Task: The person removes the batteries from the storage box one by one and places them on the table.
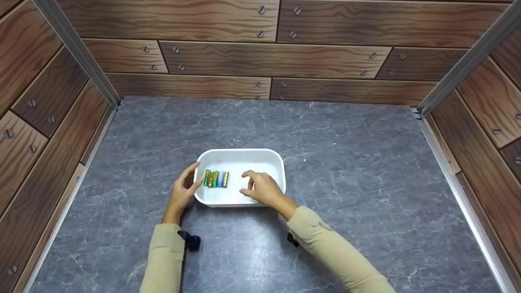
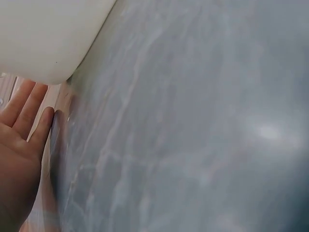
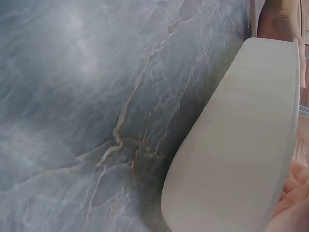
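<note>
A white rectangular tray (image 1: 240, 199) sits on the grey surface. In its left part several small cylindrical batteries (image 1: 215, 179) lie side by side, mostly green and gold, one of them blue. My left hand (image 1: 182, 190) is at the tray's left end, thumb at the rim beside the batteries; the left wrist view shows its fingers (image 2: 40, 133) fairly straight near the tray wall. Over the right part of the tray is my right hand (image 1: 263, 189), thumb and forefinger bent and apart, with nothing visible between them. The tray wall (image 3: 236, 140) mostly hides it in the right wrist view.
A grey marbled surface (image 1: 358, 195) surrounds the tray. Wood-patterned panels (image 1: 272, 57) stand at the back and both sides, with metal edging (image 1: 460, 199) along the right. Two tiny white specks lie right of the tray.
</note>
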Available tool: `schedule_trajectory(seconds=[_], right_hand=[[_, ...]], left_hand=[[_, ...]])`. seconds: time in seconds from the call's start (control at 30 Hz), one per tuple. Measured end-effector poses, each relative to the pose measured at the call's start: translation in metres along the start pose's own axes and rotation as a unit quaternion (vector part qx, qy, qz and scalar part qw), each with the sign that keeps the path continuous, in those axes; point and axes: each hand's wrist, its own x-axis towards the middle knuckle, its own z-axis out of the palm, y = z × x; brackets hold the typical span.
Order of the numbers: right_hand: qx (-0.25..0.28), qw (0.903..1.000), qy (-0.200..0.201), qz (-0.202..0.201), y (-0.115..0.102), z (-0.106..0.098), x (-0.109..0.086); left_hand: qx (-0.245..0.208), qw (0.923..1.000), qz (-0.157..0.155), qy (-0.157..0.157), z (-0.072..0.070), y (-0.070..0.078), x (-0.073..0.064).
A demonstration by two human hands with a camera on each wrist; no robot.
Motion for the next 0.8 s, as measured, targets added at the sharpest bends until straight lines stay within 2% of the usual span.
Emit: schedule_trajectory(seconds=[0.23,0.43,0.63,0.8], right_hand=[[-0.012,0.9983,-0.038,0.042,0.001,0.011,0.009],[-0.021,0.9958,-0.070,0.056,0.005,0.015,0.021],[-0.030,0.9939,-0.069,0.080,0.009,0.018,0.028],[-0.036,0.9926,-0.056,0.102,0.012,0.021,0.031]], left_hand=[[-0.008,0.9997,0.013,-0.019,0.008,-0.002,0.001],[-0.005,0.9990,0.023,-0.037,0.015,-0.003,0.003],[-0.013,0.9986,0.021,-0.047,0.028,-0.004,0.006],[-0.016,0.9979,0.023,-0.058,0.034,-0.003,0.005]])
